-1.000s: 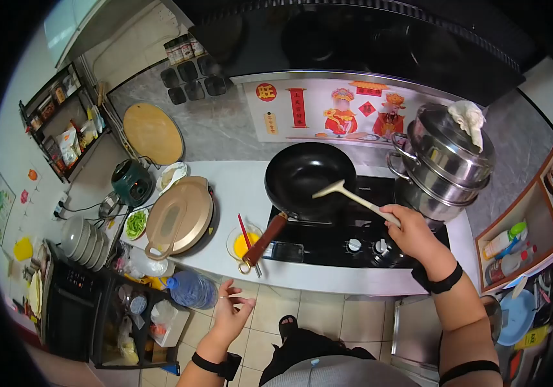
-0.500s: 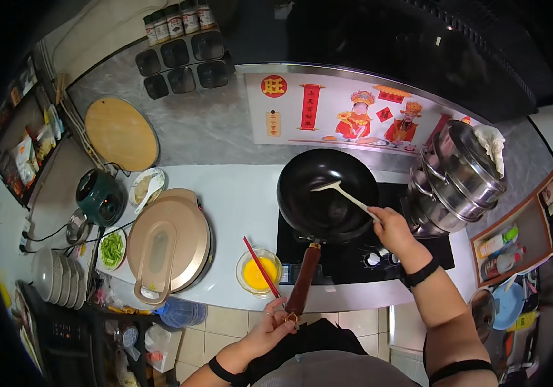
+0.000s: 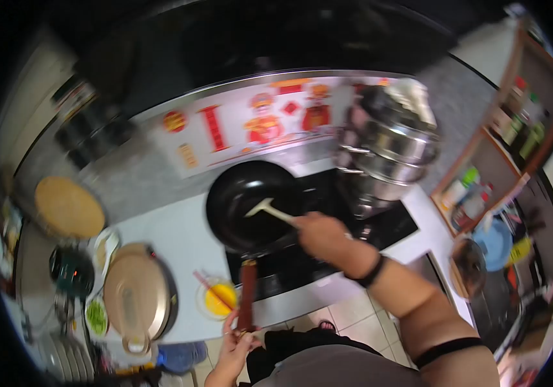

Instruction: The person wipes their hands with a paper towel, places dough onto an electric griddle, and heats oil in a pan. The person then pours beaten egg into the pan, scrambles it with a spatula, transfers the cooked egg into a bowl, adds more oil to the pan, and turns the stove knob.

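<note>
Holding a pale spatula (image 3: 264,206) in the right hand (image 3: 329,240) over the black wok (image 3: 239,184) on the stove (image 3: 289,276), gripping the wok handle (image 3: 248,290) near its tip with the fingers of the left hand (image 3: 232,350). Could knock the neighbouring glass bowl (image 3: 200,303) if swinging leftward, spilling yellow liquid (image 3: 227,294).

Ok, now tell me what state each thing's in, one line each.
Wok, uncovered, no food visible.
Stove, no flame visible; can't tell if lit.
Spatula, in the right hand, head in or just above the wok.
Wok handle, its end in the left hand.
Glass bowl, open, holding yellow liquid.
Tan round appliance, closed.
Steamer, stacked, cloth on top.
Chopped greens, uncovered.
</note>
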